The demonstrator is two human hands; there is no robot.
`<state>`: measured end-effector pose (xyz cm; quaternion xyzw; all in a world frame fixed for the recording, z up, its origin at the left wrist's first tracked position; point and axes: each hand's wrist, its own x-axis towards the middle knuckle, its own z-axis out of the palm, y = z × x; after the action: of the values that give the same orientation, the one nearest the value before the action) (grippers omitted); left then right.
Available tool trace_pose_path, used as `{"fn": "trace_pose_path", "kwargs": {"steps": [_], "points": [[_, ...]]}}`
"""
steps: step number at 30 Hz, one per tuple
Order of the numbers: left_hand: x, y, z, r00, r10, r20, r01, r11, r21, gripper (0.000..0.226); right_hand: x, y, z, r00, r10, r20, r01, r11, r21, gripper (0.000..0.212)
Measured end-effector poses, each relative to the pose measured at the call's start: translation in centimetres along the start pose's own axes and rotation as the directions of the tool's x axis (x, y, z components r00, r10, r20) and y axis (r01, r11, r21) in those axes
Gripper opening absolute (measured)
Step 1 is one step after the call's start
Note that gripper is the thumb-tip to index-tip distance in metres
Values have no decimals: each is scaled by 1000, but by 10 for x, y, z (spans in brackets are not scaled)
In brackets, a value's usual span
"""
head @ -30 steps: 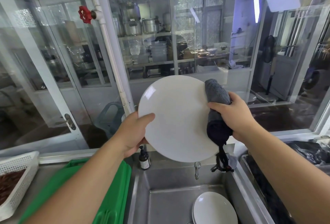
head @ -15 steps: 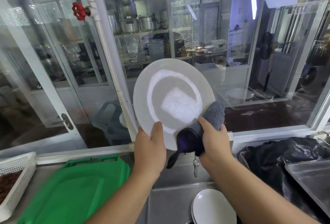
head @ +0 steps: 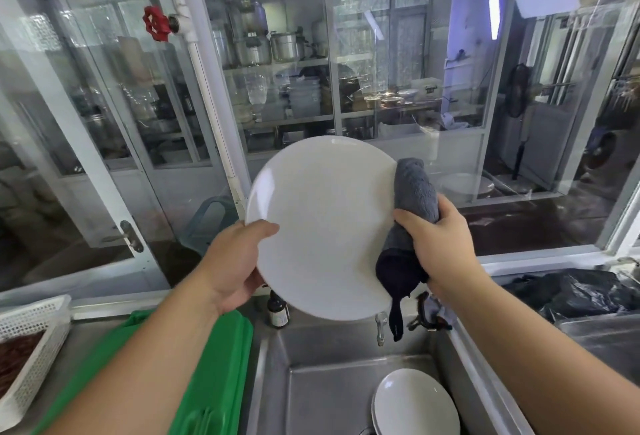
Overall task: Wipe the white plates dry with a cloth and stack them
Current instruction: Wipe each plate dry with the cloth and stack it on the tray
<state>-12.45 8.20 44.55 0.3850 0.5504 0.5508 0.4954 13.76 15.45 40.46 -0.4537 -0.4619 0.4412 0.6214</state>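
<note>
Since half a second ago, white plate (head: 322,226) turned, smooth face toward camera, raised upright above sink (head: 332,375); left hand (head: 232,261) grips left rim, right hand (head: 440,244) grips grey cloth (head: 412,206) against right rim. Sink holds stacked plates (head: 415,403), cut off at bottom edge; white basket (head: 31,341) on worktop (head: 65,379) holds indistinct brown contents.

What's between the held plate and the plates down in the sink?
Nothing visible. The plate, held up by the left hand with the right hand pressing the cloth on its rim, hangs above the sink; only the cloth's dangling tail hangs there, above the sink plates.
</note>
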Motion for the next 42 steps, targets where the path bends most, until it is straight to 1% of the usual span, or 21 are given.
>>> {"fn": "trace_pose_path", "kwargs": {"steps": [3,5,7,9,11,12,14,15,17,18,20,22,24,27,29,32,34,37,38,40,42], "points": [[-5,-5,8,997,42,-72,-46,998,-54,17,0,-2,1,997,-72,6,72,983,-172,55],[-7,-10,14,991,64,-116,-75,993,-94,14,-2,-2,2,986,-158,61,169,917,-361,67],[-7,-14,19,989,77,-126,-92,988,-120,15,-5,-3,3,963,-227,145,269,802,-533,66],[-7,-19,22,988,79,-133,-98,985,-142,18,-10,-4,6,940,-252,230,340,637,-692,62],[-5,-23,24,985,76,-156,-102,981,-166,17,-20,-3,9,927,-244,286,374,512,-773,61],[-3,-25,26,983,77,-168,-107,979,-173,17,-27,-2,12,922,-236,308,386,486,-784,62],[1,-29,32,981,76,-179,-108,978,-177,17,-45,1,19,896,-223,384,443,499,-745,64],[2,-32,36,980,74,-184,-106,980,-170,18,-54,2,23,866,-223,447,494,508,-705,64],[2,-40,43,980,71,-185,-98,985,-140,21,-66,5,33,775,-238,585,617,485,-620,64],[0,-45,46,982,70,-178,-93,988,-126,22,-65,4,37,736,-237,634,656,481,-582,63],[-5,-54,50,987,59,-151,-78,990,-121,21,-54,-3,45,693,-229,684,689,489,-535,60],[-10,-59,52,990,75,-116,-89,989,-120,27,-37,-12,51,685,-243,687,702,469,-535,60],[-15,-57,55,990,119,-82,-126,988,-93,36,-19,-23,55,713,-270,647,686,460,-564,59],[-20,-49,56,989,142,-41,-145,986,-86,27,1,-34,57,766,-263,587,633,470,-615,59],[-19,-48,51,992,127,-28,-129,987,-96,29,12,-33,53,794,-254,552,603,442,-664,58],[-16,-50,44,992,108,-66,-114,987,-109,31,22,-26,36,856,-191,480,516,353,-781,58],[-12,-52,40,987,121,-106,-133,985,-114,36,19,-18,24,882,-153,445,470,349,-811,58],[-6,-54,36,978,155,-140,-166,983,-72,50,-2,4,14,898,-160,410,439,388,-810,57],[-5,-55,37,975,165,-150,-174,984,-43,47,-12,14,13,902,-164,401,432,395,-811,57],[-1,-61,36,968,178,-176,-179,984,11,25,-31,30,10,903,-185,387,429,379,-820,53],[-1,-64,35,967,180,-183,-168,983,75,28,-47,44,8,874,-270,404,477,316,-820,40]]}}
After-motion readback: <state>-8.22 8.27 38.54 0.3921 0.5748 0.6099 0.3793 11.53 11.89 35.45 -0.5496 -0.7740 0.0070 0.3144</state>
